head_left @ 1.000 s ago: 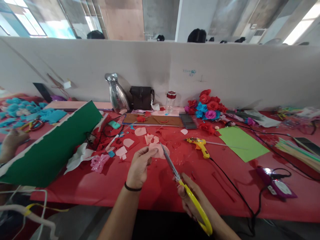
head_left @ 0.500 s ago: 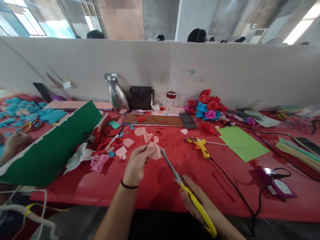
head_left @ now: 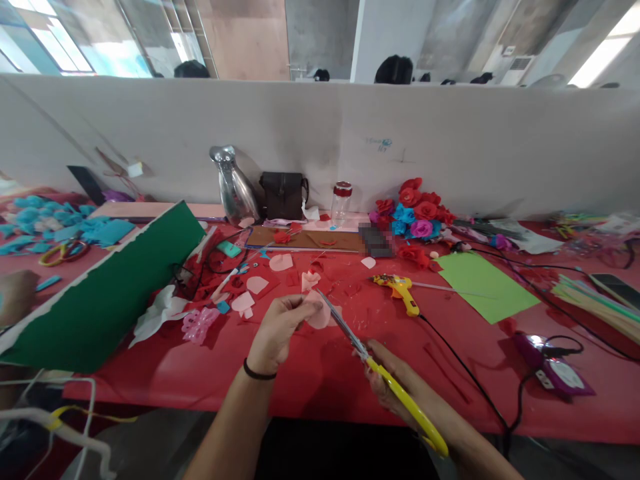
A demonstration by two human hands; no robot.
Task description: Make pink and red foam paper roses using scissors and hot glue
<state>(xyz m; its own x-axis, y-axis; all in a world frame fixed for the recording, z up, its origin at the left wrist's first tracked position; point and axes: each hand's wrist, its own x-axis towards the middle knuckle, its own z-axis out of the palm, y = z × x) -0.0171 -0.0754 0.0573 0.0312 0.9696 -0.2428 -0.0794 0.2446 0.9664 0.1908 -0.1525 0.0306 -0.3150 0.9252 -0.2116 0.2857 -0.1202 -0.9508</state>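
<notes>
Pinched between the fingers of my left hand (head_left: 280, 328) is a rounded pink paper piece (head_left: 319, 316), held above the red table (head_left: 320, 380). My right hand (head_left: 395, 383) is closed round the yellow-handled scissors (head_left: 407, 403). The blades point up and left, with their tips at the upper edge of the paper. Another pink scrap shows just behind the blades. Cut pink petals (head_left: 257, 285) and red scraps lie on the table left of and beyond my left hand.
A yellow glue gun (head_left: 403, 292) with a black cord lies right of centre, beside a green sheet (head_left: 487, 285). A green board (head_left: 115, 287) leans at left, with another person's arm (head_left: 15, 297) beyond. Paper flowers (head_left: 420, 210), a jug (head_left: 234, 187) and a jar (head_left: 342, 205) stand behind.
The scissors and my right hand have shifted slightly right and down. The paper in my left hand is lower and turned. The other person's hand at left has drawn back from its place near the scissors there.
</notes>
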